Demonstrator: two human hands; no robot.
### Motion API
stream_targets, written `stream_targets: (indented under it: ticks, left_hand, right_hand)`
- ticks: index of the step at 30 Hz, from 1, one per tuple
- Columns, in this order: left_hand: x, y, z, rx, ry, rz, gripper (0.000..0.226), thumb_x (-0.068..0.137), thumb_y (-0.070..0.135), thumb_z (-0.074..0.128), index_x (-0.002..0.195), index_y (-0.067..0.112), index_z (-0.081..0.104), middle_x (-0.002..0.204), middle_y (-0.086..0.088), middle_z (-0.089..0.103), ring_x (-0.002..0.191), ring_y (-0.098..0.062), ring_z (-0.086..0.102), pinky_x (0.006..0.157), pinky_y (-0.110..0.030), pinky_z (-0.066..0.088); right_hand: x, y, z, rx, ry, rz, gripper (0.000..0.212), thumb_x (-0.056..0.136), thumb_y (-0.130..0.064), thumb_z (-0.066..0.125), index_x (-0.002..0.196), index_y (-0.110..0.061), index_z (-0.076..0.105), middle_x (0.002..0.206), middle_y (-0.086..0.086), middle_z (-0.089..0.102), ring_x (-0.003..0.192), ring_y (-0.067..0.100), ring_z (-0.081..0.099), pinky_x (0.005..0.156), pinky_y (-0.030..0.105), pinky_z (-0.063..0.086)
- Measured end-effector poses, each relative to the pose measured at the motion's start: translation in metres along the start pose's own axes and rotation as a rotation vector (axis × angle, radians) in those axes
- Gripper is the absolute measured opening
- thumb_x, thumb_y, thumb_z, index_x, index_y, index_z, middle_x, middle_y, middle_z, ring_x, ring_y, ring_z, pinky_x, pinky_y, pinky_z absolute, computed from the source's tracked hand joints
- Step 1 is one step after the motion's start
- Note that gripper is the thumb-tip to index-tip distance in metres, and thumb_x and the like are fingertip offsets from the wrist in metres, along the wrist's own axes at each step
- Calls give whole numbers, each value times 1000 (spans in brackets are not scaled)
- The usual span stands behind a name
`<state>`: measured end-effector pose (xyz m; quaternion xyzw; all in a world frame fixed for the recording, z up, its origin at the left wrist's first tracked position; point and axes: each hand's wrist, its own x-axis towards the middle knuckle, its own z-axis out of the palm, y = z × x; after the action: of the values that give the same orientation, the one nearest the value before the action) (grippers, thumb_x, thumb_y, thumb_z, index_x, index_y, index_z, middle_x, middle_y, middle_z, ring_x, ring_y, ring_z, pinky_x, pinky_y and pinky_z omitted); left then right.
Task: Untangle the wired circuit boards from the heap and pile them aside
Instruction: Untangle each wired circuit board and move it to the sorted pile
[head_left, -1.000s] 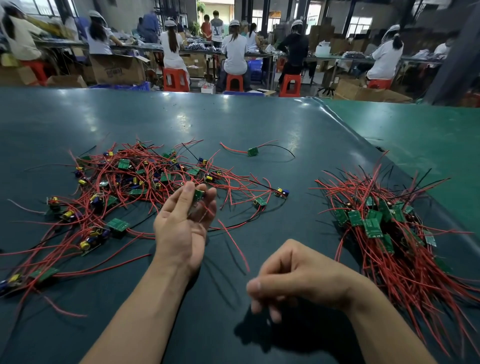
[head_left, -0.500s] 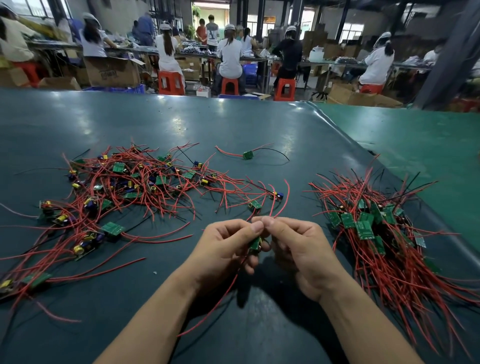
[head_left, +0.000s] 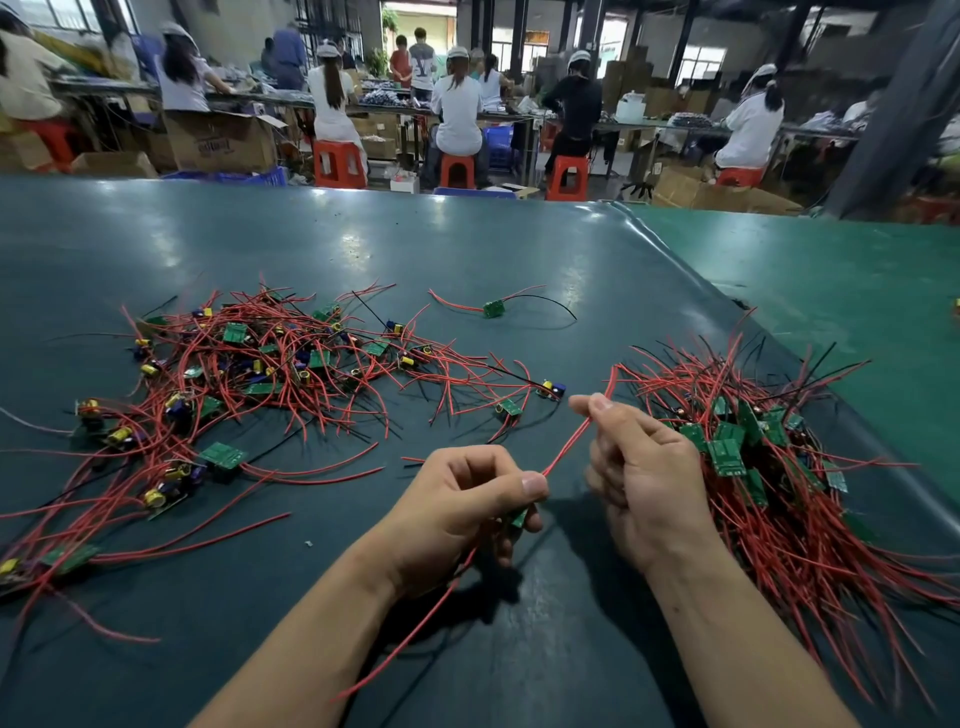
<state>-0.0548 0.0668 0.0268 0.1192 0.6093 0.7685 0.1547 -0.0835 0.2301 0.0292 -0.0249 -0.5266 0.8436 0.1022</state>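
Observation:
A tangled heap (head_left: 270, 374) of small green circuit boards with red and black wires spreads over the left of the dark table. A neater pile (head_left: 753, 447) of such boards lies at the right. My left hand (head_left: 462, 509) grips one small green board (head_left: 519, 517) near the table's front, its thumb on a red wire. That red wire (head_left: 569, 444) runs up and right to my right hand (head_left: 639, 467), which pinches it between thumb and forefinger close to the pile. Another red wire trails down from my left hand.
A single board (head_left: 493, 308) with a red and a black wire lies alone behind the heap. The dark mat (head_left: 467, 249) ends at a raised edge on the right, beside a brighter green surface (head_left: 831, 270). People sit on red stools at benches far behind.
My hands, together over the board half a second ago, have drawn apart. The right hand has slid up and right along the red wire, stretching it straight.

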Motion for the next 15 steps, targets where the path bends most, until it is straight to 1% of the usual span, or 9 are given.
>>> stream_targets:
  ticks: [1, 3, 5, 7, 9, 11, 13, 14, 15]
  left_hand:
    - [0, 0, 0, -1, -9, 2, 21, 73, 16, 79, 63, 11, 61, 58, -7, 60, 59, -23, 46, 40, -20, 42]
    - [-1, -1, 0, -8, -23, 10, 22, 77, 13, 77, 61, 13, 62, 58, -7, 60, 58, -22, 46, 39, -20, 41]
    - [-1, 1, 0, -1, -28, 8, 22, 78, 13, 75, 60, 15, 63, 58, -8, 61, 47, -19, 47, 39, -20, 41]
    - [-1, 2, 0, 8, -34, 8, 22, 79, 15, 74, 59, 17, 64, 58, -9, 62, 38, -15, 45, 38, -19, 41]
    - [-2, 3, 0, 5, -42, 3, 22, 79, 15, 71, 57, 18, 65, 57, -9, 63, 36, -13, 44, 38, -18, 40]
    - [-3, 3, 0, -22, -49, -2, 22, 76, 15, 66, 55, 17, 65, 55, -9, 61, 36, -13, 47, 37, -17, 40]
    - [-5, 0, -2, -99, -50, -1, 22, 74, 13, 67, 53, 15, 62, 54, -10, 60, 37, -13, 50, 36, -17, 38]
    - [-6, -2, -3, -141, -40, 5, 20, 73, 14, 70, 54, 15, 63, 56, -9, 61, 37, -12, 49, 37, -16, 38]
    - [-6, -3, -4, -171, -25, 18, 16, 72, 17, 72, 58, 13, 65, 59, -9, 63, 37, -12, 47, 38, -17, 38]
  right_hand:
    - [1, -1, -1, 22, 21, -4, 29, 93, -8, 58, 68, -10, 74, 52, 9, 36, 30, 3, 19, 33, 12, 18]
    - [6, -2, -3, 67, 81, -13, 21, 94, -7, 57, 78, -3, 70, 44, -4, 41, 30, 1, 21, 32, 12, 18]
    - [9, 0, -5, 75, 129, -44, 18, 95, -7, 58, 81, 0, 68, 44, -8, 45, 30, 1, 21, 32, 12, 18]
    - [9, 5, -5, 25, 178, -118, 18, 94, -9, 60, 80, -4, 71, 43, -8, 38, 32, 3, 21, 35, 12, 19]
    - [8, 12, -4, -96, 220, -223, 18, 94, -13, 63, 81, -11, 76, 43, -10, 31, 36, 4, 22, 38, 15, 21]
    - [12, 12, -7, -124, 319, -286, 19, 93, -15, 65, 78, -13, 76, 42, -12, 33, 36, 5, 24, 38, 16, 21]
    - [23, 8, -18, -50, 460, -288, 20, 94, -13, 63, 75, -14, 72, 42, -13, 39, 35, 4, 26, 38, 15, 22]
    - [27, 6, -23, -54, 493, -296, 21, 94, -13, 62, 76, -15, 71, 44, -13, 43, 36, 5, 28, 40, 17, 24]
    - [28, 8, -24, -126, 478, -316, 21, 94, -13, 62, 75, -16, 71, 46, -13, 45, 41, 7, 32, 44, 20, 27]
